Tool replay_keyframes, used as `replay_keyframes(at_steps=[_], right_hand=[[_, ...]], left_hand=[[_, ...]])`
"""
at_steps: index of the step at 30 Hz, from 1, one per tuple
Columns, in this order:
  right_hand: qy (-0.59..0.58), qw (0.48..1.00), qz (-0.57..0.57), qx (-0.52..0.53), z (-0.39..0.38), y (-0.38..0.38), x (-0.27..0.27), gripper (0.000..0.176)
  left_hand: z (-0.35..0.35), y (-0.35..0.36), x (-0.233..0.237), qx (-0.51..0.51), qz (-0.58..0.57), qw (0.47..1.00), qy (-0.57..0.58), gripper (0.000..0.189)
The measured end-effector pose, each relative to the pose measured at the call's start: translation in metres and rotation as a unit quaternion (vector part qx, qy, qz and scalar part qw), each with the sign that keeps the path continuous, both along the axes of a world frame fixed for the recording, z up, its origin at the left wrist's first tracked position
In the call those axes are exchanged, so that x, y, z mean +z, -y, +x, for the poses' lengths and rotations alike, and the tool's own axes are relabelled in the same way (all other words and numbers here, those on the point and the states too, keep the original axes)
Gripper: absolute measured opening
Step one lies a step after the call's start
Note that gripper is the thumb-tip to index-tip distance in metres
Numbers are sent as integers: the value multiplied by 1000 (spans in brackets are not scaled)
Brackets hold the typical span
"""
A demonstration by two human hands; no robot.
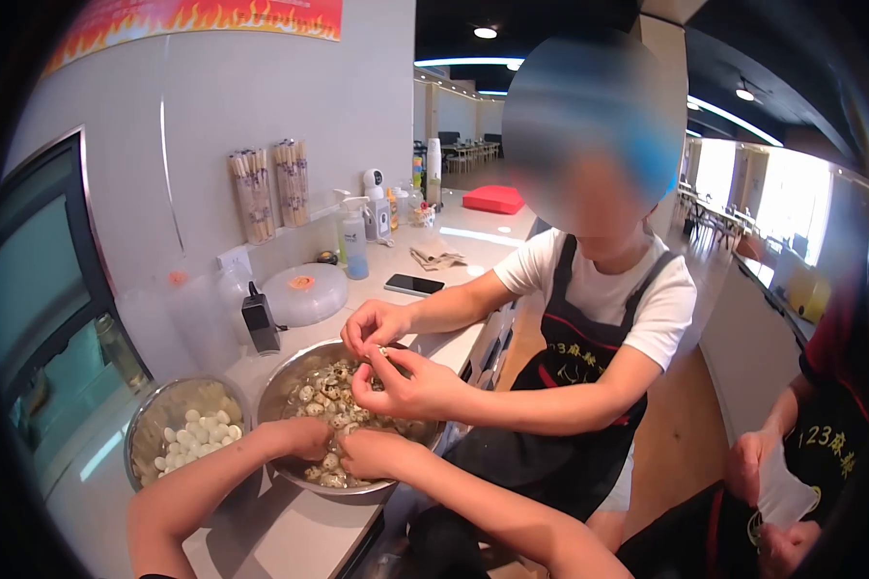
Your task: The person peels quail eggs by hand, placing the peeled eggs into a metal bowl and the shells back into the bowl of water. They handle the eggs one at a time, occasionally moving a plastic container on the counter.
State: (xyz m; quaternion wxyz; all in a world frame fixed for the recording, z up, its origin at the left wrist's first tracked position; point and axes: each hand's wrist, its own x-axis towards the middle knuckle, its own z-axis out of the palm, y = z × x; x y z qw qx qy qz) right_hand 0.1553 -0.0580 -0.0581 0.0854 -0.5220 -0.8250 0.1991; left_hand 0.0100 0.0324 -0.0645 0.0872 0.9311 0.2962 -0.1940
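Judging we are partway, our left hand (304,436) and right hand (377,454) curl among unpeeled eggs (323,394) in the bowl (278,388), grip unclear, with peeled eggs (198,434) piled at nine o'clock

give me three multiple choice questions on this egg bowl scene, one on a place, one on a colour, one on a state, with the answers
1. Where are the wearer's left hand and right hand?
A on a spray bottle
B in the big metal bowl of speckled eggs
C on a red tray

2. What colour are the eggs in the smaller bowl?
A white
B green
C black

3. How is the phone placed?
A held by someone
B propped upright
C lying flat on the counter, screen dark

Answers:
1 B, both hands rest among the speckled eggs.
2 A, they are pale with no speckles.
3 C, it lies flat with no hand on it.
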Motion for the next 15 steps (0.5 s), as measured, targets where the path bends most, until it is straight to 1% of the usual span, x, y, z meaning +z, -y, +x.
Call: replay_keyframes(at_steps=[1,3,4,6,7,9,10,11,13,14,15], right_hand=[[-2,1000,-4,3,0,0,2,26],[-2,1000,0,9,-1,-1,-1,26],[-3,1000,8,7,-1,-1,-1,26],[-9,1000,-3,17,-2,1,0,27],[-22,1000,12,8,-3,1,0,25],[-42,998,41,-4,-2,5,2,23],[-38,998,41,-6,-3,6,2,23],[-40,998,39,-8,-3,5,2,24],[-36,999,31,-13,-2,7,8,25],[-33,999,29,-11,0,5,7,25],[-19,1000,21,2,0,2,5,25]], left_hand=[[-2,-2,1,8,0,1000,6,23],[-4,-3,9,6,-20,996,-83,24],[-1,3,17,6,-24,996,-88,24],[4,19,32,121,82,987,-70,26],[4,15,26,135,91,985,-50,28],[6,17,25,115,65,989,-60,28],[8,17,26,97,42,992,-66,27],[7,11,19,95,42,993,-61,27],[0,-2,0,20,-69,997,15,25],[-2,-7,-3,22,-71,997,18,25],[-4,-9,-2,12,-47,999,1,25]])
